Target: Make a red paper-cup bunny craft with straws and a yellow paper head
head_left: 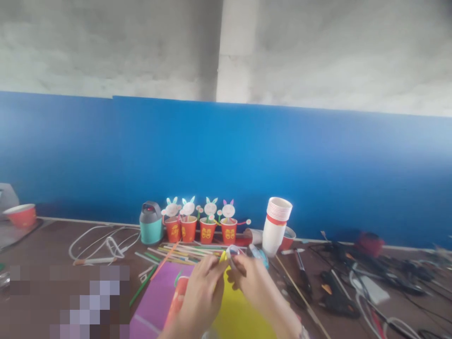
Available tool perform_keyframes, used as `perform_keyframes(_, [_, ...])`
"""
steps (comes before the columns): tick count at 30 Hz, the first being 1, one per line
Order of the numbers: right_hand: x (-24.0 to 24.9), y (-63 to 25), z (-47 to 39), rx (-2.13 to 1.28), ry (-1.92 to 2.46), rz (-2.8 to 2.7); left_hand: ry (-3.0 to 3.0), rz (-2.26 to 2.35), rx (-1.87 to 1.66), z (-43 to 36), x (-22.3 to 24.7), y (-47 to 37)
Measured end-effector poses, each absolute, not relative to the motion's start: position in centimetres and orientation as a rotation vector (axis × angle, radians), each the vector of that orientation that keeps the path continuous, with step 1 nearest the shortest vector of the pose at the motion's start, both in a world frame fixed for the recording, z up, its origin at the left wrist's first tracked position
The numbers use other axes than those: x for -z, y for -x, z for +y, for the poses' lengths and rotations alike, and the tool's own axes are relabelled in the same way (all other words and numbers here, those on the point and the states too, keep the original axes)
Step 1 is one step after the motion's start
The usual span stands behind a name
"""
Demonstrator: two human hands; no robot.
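Note:
My left hand (205, 287) is closed in a pinch on a small yellow piece (223, 255) at the fingertips. Close against it, my right hand (252, 278) pinches a small whitish item (233, 249) with a curved edge, too blurred to name. Both hands are above a yellow sheet (236, 310) and beside a purple sheet (160, 294). A red paper cup (181, 287) lies partly hidden behind my left hand. Beyond the hands stand several red paper cups (208, 230) with paper rabbit heads (211, 209) and pipe-cleaner arms.
Coloured sticks (183, 252) lie behind the sheets. A teal container (151, 225) and white cable (106, 242) are left. To the right are stacked white cups (275, 230), a black glue gun (337, 294) and tangled cables (381, 263). A blue partition (226, 155) closes the back.

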State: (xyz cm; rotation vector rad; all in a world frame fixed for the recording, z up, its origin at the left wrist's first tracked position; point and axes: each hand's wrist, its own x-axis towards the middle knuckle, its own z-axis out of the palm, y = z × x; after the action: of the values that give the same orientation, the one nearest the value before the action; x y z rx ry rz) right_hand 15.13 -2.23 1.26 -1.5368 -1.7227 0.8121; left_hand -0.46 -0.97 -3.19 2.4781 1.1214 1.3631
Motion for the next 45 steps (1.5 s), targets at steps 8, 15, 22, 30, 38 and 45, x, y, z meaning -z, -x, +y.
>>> perform_keyframes(8, [-1.7, -14.5, -2.3, -0.471, 1.642, -1.903, -2.494, 1.101, -1.421, -1.2, 3.6, -0.2])
perform_keyframes(15, [-1.7, -14.5, -2.5, -0.473, 1.630, -1.914, -2.199, 1.109, -1.441, -1.1, 3.4, -0.2])
perform_keyframes(22, [-1.8, -14.5, -2.4, -0.436, 1.653, -1.948, -2.357, 1.063, -1.472, -1.2, 3.2, -0.5])
perform_keyframes(30, [-1.6, -14.3, -2.6, -0.431, 1.634, -1.959, -2.179, 1.053, -1.432, -1.4, 2.9, -0.6])
perform_keyframes(38, [-1.3, -14.3, -2.6, -0.353, 1.687, -1.979, -2.134, 1.100, -1.407, -1.3, 2.7, -0.3])
perform_keyframes(45, [-1.9, -14.4, -2.9, -0.349, 1.637, -2.070, -2.106, 1.165, -1.209, -1.3, 2.3, 0.0])
